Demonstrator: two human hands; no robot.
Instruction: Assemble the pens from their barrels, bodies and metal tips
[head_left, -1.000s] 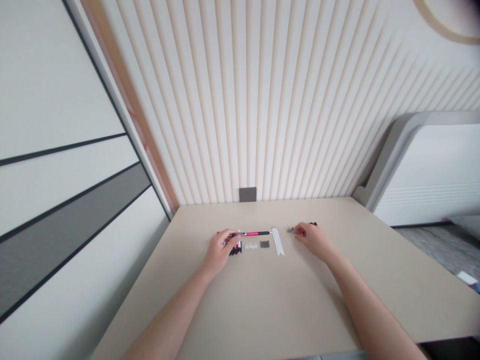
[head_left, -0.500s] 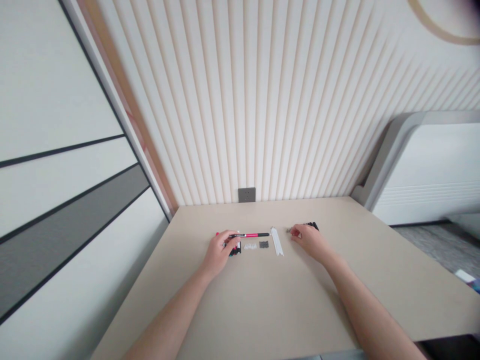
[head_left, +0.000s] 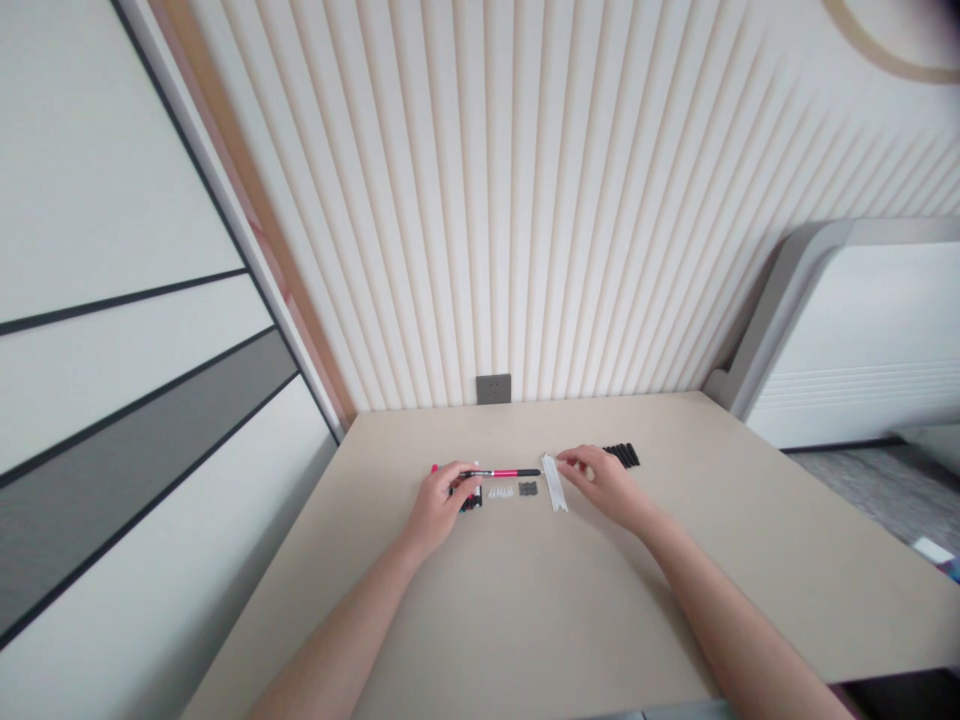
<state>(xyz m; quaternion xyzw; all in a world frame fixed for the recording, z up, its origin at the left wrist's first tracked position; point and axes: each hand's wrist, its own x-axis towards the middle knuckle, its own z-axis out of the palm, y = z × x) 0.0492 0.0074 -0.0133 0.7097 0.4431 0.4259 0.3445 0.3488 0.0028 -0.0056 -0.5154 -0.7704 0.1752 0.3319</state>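
Observation:
My left hand is closed on a pink and black pen, which it holds level with the tip pointing right. Under the pen lie small white pieces and a small dark grey piece on the beige table. My right hand sits just right of a white strip, fingers pinched near the strip's far end; what they hold, if anything, is too small to tell. A row of black pieces lies beyond the right hand.
Black and red bits lie beside my left hand. A grey wall socket sits at the table's back edge on the slatted wall. A white and grey unit stands to the right.
My right hand has moved left from the black pieces to the white strip. The small grey bits near its fingers are no longer seen. The left hand and pen have stayed put.

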